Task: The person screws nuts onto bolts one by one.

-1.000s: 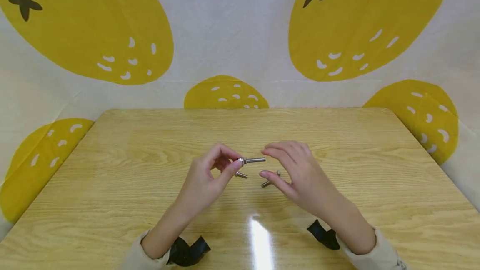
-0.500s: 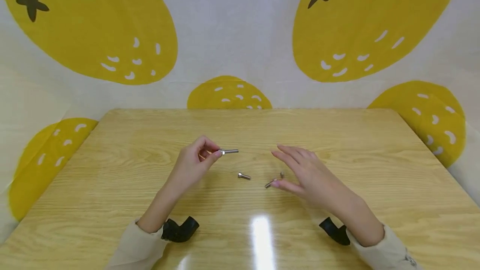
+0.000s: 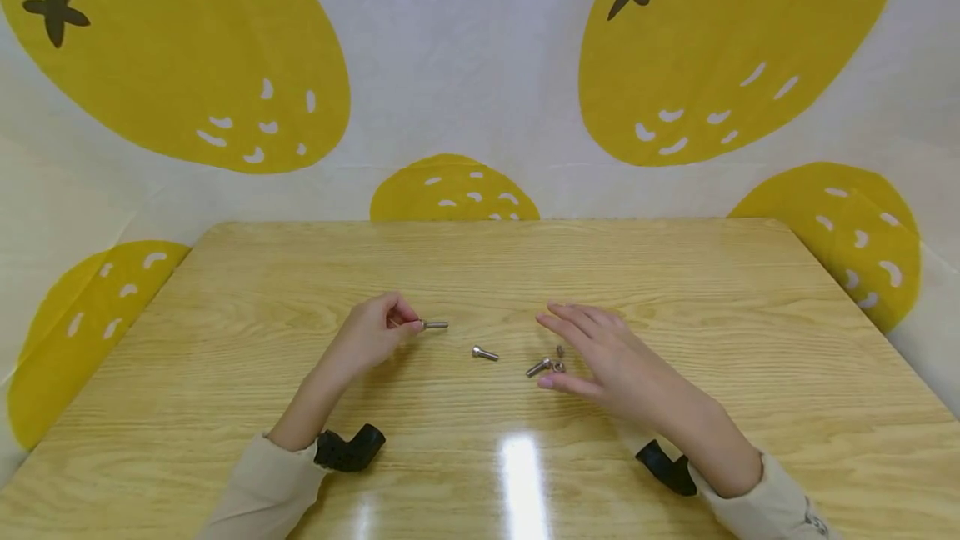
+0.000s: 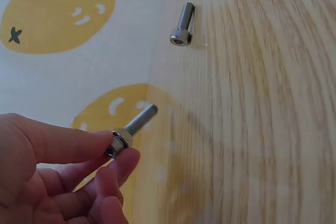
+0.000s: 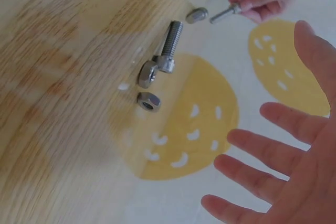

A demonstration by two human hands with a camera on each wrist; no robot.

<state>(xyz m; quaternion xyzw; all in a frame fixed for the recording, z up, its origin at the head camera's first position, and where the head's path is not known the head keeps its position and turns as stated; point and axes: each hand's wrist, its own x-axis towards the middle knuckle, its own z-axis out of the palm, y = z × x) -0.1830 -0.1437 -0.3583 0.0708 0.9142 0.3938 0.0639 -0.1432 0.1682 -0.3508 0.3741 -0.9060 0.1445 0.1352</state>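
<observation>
My left hand [image 3: 371,332] pinches a steel socket-head bolt [image 4: 140,119] by its head end between thumb and fingers. A nut [image 4: 126,136] sits on that bolt close to the head, and the threaded shank sticks out to the right in the head view. My right hand [image 3: 615,361] hovers with fingers spread and holds nothing. Beside its thumb lie another bolt [image 5: 172,40] and two hex nuts, one nut [image 5: 147,74] right at the bolt's head and the other nut [image 5: 148,102] a little apart. A third bolt [image 3: 485,353] lies between the hands.
Everything lies on a wood-grain table [image 3: 300,273]. Behind it hangs a white cloth [image 3: 465,65] printed with yellow fruit. Black wrist mounts, the left mount [image 3: 351,448] and the right mount [image 3: 667,467], stick out at both sleeves.
My left hand has drawn away to the left with the bolt, widening the gap between the hands. My right hand has shifted slightly right, and the nuts beside its thumb show more plainly.
</observation>
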